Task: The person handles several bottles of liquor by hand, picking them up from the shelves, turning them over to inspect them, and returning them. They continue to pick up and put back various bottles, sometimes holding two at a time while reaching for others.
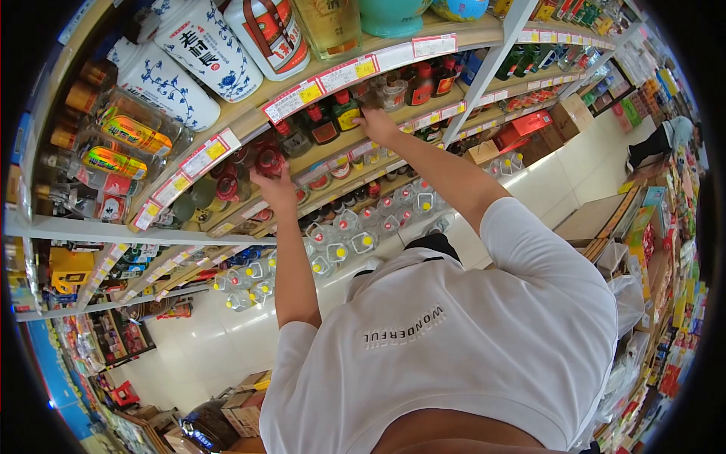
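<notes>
Beside a long shop rack, near to me, a person in a white shirt (454,363) leans with both arms stretched forward. The top shelf (478,34) has a light wooden surface; at its left stand white jars (208,57) with blue patterns, and its edge carries price labels (324,85).

On the wooden shelf just below, small bottles stand side by side, some partly hidden by the upper edge. There, at left, the left hand (277,191) has its fingers spread at a dark red jar (269,162); I cannot tell if it grips it. More to the right, the right hand (378,125) has bent fingers just beside a green bottle (346,112) with a yellow label; whether it holds something, I also cannot tell.

Lower down, clear jugs (340,252) with yellow and red caps stand in rows along the floor (193,321), which is of pale, shiny tiles. Far at the right is an open cardboard box (572,116), and beyond the aisle another person (679,132) in dark trousers.
</notes>
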Available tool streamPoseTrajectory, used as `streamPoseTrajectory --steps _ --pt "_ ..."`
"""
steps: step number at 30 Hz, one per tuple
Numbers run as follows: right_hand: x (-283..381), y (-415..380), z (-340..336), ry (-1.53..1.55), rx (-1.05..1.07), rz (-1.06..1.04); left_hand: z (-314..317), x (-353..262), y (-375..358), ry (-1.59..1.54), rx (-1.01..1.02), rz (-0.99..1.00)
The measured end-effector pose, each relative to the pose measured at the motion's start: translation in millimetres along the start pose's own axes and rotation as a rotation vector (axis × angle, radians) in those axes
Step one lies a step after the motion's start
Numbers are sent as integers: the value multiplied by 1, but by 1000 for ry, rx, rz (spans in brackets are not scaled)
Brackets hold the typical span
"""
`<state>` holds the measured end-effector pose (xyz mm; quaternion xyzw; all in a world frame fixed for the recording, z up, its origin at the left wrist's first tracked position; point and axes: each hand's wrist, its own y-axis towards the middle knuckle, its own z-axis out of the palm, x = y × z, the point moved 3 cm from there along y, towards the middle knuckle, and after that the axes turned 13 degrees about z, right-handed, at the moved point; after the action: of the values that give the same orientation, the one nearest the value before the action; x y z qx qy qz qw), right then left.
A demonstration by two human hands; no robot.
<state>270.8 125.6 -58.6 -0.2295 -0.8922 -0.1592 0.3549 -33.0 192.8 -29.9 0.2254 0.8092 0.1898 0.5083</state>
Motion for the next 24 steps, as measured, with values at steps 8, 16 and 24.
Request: streamPoseTrajectory --steps 8,16,24 --pt "-1 3 -3 -63 26 10 -2 13 0 22 45 -39" --pt "-12 8 2 -137 8 -20 -4 18 0 -29 42 19" --pt "-8 1 -11 -55 1 23 -1 36 -1 -81 5 10"
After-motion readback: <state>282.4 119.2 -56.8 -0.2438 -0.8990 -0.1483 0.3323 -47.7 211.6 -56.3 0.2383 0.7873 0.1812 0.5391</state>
